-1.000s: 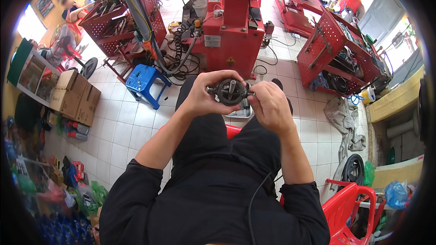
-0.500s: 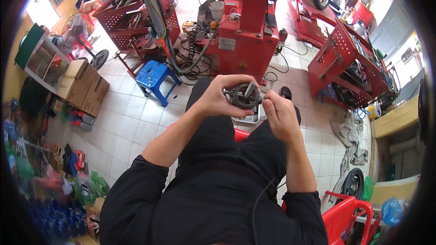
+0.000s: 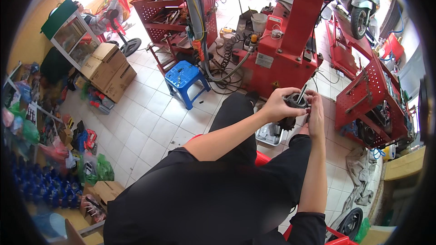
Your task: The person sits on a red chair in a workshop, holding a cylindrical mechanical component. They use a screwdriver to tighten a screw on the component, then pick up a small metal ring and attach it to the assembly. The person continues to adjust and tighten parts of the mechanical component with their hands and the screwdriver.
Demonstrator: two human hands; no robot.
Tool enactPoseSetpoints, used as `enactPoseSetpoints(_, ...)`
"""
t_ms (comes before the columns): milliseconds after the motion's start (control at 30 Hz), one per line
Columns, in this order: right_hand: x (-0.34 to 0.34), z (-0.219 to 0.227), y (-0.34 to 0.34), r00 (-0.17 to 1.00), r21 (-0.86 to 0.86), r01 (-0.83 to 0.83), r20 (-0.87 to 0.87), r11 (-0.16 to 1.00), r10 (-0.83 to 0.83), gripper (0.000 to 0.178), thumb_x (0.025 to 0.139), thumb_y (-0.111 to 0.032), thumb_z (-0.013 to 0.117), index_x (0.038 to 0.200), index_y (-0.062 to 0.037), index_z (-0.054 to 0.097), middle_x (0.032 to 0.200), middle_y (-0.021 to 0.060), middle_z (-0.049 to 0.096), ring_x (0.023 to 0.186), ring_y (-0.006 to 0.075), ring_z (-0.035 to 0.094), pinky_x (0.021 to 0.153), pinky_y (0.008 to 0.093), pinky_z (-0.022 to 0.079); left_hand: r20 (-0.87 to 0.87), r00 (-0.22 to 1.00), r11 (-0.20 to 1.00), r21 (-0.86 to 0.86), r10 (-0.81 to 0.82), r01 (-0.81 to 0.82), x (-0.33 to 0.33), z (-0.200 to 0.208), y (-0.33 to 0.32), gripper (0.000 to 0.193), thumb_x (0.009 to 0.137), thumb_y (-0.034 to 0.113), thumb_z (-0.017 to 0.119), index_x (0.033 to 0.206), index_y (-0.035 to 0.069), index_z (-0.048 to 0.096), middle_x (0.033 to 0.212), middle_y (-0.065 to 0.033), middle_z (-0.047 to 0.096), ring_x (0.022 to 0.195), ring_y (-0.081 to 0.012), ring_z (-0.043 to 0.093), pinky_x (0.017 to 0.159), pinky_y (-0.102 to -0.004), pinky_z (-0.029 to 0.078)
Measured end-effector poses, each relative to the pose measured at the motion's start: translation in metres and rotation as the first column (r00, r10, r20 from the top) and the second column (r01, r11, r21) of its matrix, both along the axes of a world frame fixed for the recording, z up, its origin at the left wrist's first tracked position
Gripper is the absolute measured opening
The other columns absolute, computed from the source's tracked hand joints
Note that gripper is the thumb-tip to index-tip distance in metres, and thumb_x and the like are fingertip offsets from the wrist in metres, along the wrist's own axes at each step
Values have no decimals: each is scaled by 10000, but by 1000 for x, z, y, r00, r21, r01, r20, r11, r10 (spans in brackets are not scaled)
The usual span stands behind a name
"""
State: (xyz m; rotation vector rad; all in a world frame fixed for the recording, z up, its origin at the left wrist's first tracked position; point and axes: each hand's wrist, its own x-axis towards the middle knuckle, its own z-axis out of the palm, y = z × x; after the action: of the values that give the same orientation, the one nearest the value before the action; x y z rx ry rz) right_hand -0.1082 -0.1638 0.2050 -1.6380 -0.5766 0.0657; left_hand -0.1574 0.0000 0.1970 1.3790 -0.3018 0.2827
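Note:
My left hand (image 3: 276,105) is closed round a dark, round metal part (image 3: 297,102) with a hollow ring at its top, held above my knees. A thin shiny rod (image 3: 303,92) stands up out of the ring, leaning slightly right. Against the part's right side, my right hand (image 3: 316,111) is closed, its fingers bent round the upper edge close to the rod. The hands hide much of the part; its darker, rough lower end shows beneath the left hand. Below it, a shallow metal tray (image 3: 269,141) rests on the floor with some small pieces in it.
A blue plastic stool (image 3: 182,76) stands ahead to the left, near cardboard boxes (image 3: 111,70). The red lift machine (image 3: 268,72) is in front, with hoses around it. A red perforated tool cart (image 3: 363,100) stands at right. Two seated people are far left.
My view has shifted left, so the scene sits further right. The part has turned so that its ring faces up, and my right hand has come from its side handle-like end to lie against it.

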Motion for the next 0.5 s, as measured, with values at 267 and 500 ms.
enactPoseSetpoints(267,53,-72,-3,927,-77,-186,-343,980,149,643,871,-335,686,1368,-25,420,1166,94,571,1082,164,540,922,305,430,-359,925,844,-528,-129,-87,99,-66,-3,249,804,76,737,1012,23,613,896,-99,672,798,-194,676,712,-346,571)
enactPoseSetpoints(500,75,-112,10,911,25,78,-408,997,-61,371,816,-83,708,1145,-15,552,988,50,646,796,95,622,657,236,506,-445,895,983,-167,-3,-80,135,-69,-8,407,941,414,578,1098,39,566,989,-41,609,854,-131,605,771,-283,497)
